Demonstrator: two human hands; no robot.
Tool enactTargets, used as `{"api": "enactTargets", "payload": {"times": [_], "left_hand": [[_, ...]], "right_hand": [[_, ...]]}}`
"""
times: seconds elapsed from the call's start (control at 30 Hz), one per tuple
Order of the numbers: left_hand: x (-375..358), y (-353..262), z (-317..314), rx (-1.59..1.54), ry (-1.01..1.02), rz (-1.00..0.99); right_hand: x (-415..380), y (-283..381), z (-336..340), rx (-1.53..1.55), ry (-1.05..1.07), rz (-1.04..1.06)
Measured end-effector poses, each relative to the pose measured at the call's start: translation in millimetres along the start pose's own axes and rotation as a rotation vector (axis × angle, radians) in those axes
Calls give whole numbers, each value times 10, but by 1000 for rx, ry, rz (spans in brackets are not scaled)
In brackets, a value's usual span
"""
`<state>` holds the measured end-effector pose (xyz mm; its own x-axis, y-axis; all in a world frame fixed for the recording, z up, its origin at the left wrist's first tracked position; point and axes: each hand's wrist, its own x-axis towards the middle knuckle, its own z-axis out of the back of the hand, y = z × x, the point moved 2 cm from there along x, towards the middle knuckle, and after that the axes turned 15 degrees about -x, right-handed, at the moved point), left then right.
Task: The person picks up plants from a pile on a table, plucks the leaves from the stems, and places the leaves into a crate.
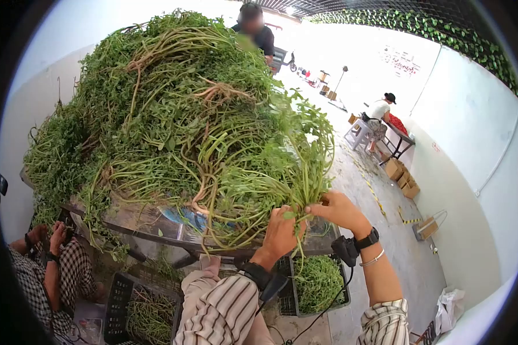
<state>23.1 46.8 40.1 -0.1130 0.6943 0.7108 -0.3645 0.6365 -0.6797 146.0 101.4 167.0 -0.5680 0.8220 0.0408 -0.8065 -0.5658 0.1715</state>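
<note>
A bunch of leafy green stems (308, 175) stands upright at the right front edge of the table, its leaves fanning upward. My left hand (281, 234) is closed round the lower ends of this bunch. From the right, my right hand (341, 213) pinches at the stems just above the left fist; which stems lie between thumb and finger is partly hidden. A huge heap of the same leafy greens (155, 123), with pale brownish roots (221, 91) showing, covers most of the table (135, 221).
Below the table sit a black crate of greens (319, 284) and another crate with stems (147, 313). A person in checked clothes (49, 282) sits at left, hands near the table edge. Another person (259, 34) is behind the heap. Farther right, someone sits at a table (398, 138) beside cardboard boxes (403, 177).
</note>
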Motion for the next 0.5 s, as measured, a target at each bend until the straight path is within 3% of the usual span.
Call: {"api": "enactTargets", "payload": {"times": [0.03,0.17,0.23,0.27,0.33,0.47,0.5], "left_hand": [[-2,2,3,4,-3,-2],[-21,34,-45,81,20,51],[-9,3,-34,95,61,36],[-12,12,-40,94,63,38],[-18,53,-69,130,97,51],[-67,145,-126,147,58,-18],[-55,157,-135,168,83,-15]], "right_hand": [[46,2,-16,160,-21,-3],[73,127,4,99,-123,53],[40,288,115,-310,-145,57],[28,295,107,-309,-143,55],[-2,364,114,-570,-368,229],[-11,518,152,-599,-197,186],[25,484,113,-316,-139,129]]}}
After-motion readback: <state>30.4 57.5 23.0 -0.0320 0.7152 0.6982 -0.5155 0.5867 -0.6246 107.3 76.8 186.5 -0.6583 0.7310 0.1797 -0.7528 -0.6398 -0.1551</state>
